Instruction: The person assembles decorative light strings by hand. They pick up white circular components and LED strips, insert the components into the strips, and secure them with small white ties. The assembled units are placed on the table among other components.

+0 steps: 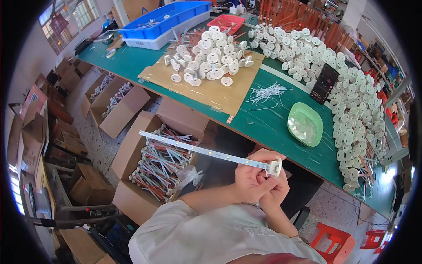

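My left hand [249, 179] and my right hand [274, 190] are clasped together below the table edge, both gripping one end of a long thin white strip [198, 149] dotted with small yellow squares. A white round cap [274, 166] sits on that end, just above my fingers. The strip reaches out to the left over an open cardboard box [132, 158] full of similar finished strips with red and white wires.
On the green table [263, 123] are a pile of white round caps on cardboard [211, 57], many more caps at the right [351, 92], a green dish [305, 124], white wire ties [268, 93], a black phone [324, 83], blue trays [165, 20]. Boxes stand on the floor at left.
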Demonstrator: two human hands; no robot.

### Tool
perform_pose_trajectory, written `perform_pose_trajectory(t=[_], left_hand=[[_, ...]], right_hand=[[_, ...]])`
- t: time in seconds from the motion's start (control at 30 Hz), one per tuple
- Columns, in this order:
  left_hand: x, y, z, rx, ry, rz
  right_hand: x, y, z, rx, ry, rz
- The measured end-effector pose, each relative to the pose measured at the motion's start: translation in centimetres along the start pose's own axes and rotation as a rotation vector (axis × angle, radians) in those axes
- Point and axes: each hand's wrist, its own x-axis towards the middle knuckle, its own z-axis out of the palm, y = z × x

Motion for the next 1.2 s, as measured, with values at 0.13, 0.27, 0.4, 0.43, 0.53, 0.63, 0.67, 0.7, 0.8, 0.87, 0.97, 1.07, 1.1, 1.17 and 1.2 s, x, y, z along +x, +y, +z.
perform_pose_trajectory(t=[0.13, 0.27, 0.4, 0.43, 0.53, 0.63, 0.67, 0.7, 0.8, 0.87, 0.97, 1.07, 1.1, 1.17, 1.2], left_hand=[[-0.6, 0.1, -0.1, -0.070, -0.010, -0.093], [-0.2, 0.2, 0.6, -0.122, -0.102, -0.203], [-0.6, 0.0, 0.5, -0.167, -0.111, -0.253], [-0.6, -0.2, 0.5, -0.178, -0.115, -0.238], [-0.6, -0.6, 0.4, -0.230, -0.128, -0.221], [-0.8, -0.5, -0.2, -0.240, -0.107, -0.275], [-0.7, -0.3, -0.6, -0.234, -0.094, -0.302], [-0.5, 0.1, -0.8, -0.269, -0.056, -0.368], [-0.2, -0.8, -1.3, -0.202, -0.054, -0.314], [0.6, -0.5, -1.0, -0.339, -0.069, -0.331], [0.6, -0.7, -1.0, -0.278, -0.121, -0.370], [0.7, -1.5, -1.2, -0.214, -0.152, -0.346], [0.7, -1.7, -1.1, -0.226, -0.147, -0.361], [0.7, -2.0, -0.9, -0.249, -0.138, -0.392], [0.7, -2.2, -0.8, -0.258, -0.132, -0.404]], right_hand=[[0.2, -0.2, -0.5, 0.039, 0.075, 0.072], [0.1, 0.0, -1.4, 0.067, 0.130, 0.105], [0.3, 0.4, -1.7, -0.087, 0.200, -0.036], [0.2, 0.7, -1.7, -0.055, 0.212, -0.016], [-0.2, 1.8, -1.7, 0.068, 0.250, 0.075], [-0.3, 2.1, -1.3, 0.229, 0.279, 0.197], [0.0, 1.8, -1.2, 0.260, 0.268, 0.188], [0.3, 1.7, -1.1, 0.292, 0.249, 0.181], [1.0, 1.6, -1.6, 0.318, 0.170, 0.144], [1.2, 2.0, -1.9, 0.332, 0.126, 0.132], [1.7, 2.4, -2.5, 0.165, 0.109, -0.022], [2.1, 2.5, -3.5, -0.016, 0.070, -0.104], [2.0, 2.5, -3.7, -0.075, 0.060, -0.114], [2.0, 3.0, -3.9, -0.085, 0.096, -0.143], [2.1, 3.2, -4.0, -0.088, 0.114, -0.159]])
